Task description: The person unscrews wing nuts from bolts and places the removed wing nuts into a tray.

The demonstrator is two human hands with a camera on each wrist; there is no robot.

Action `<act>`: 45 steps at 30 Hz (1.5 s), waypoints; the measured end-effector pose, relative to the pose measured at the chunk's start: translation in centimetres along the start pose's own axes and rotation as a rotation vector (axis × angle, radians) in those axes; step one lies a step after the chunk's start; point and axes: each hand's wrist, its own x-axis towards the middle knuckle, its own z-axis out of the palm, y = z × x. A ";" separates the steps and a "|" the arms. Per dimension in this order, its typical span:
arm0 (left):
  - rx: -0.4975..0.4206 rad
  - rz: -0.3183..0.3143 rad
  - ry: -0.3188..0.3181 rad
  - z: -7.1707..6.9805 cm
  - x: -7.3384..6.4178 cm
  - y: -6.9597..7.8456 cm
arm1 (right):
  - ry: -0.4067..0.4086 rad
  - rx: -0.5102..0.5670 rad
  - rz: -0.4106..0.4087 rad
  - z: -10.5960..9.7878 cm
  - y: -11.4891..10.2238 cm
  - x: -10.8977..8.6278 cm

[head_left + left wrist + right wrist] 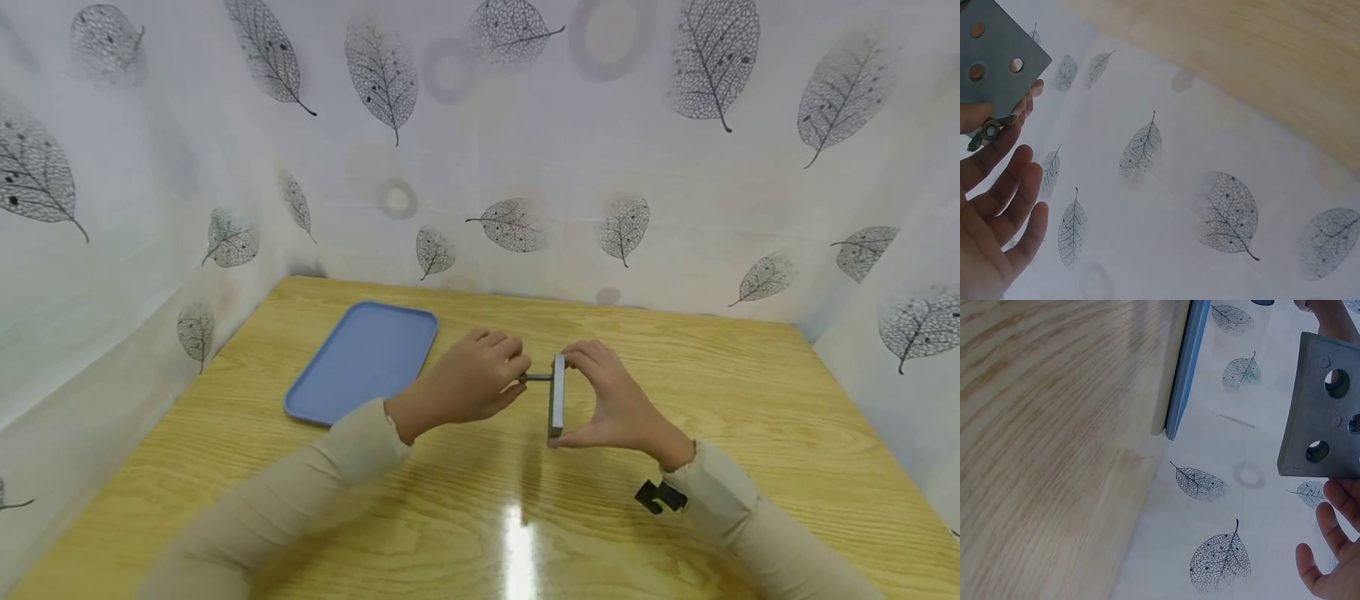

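Note:
A square grey metal plate (557, 396) with several round holes is held upright above the table. My right hand (611, 404) grips it by opposite edges, thumb below and fingers at the top. From the plate's left face a thin metal rod (538, 377) sticks out toward my left hand (471, 377). In the left wrist view, a brass-coloured wing nut (990, 130) sits on the rod's end, pinched between my left thumb and index finger; the other fingers are loosely bent. The right wrist view shows the plate's other face (1313, 403), with a threaded hole partly cut off at the frame edge.
A blue tray (363, 362) lies at the left on the wood-grain table (750, 392). A white curtain (555, 150) with leaf prints stands around the back and sides. A black strap piece (660, 497) hangs at my right cuff.

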 end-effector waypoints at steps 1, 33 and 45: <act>0.001 -0.002 -0.010 -0.2 0.1 0.0 | 0.006 0.001 -0.001 0.0 0.0 0.0; -0.084 -0.017 -0.078 -0.7 0.2 0.1 | 0.044 0.002 -0.004 0.0 0.1 0.1; -0.097 -0.042 -0.147 -0.3 1.0 0.2 | 0.006 0.002 0.036 0.0 -0.1 0.2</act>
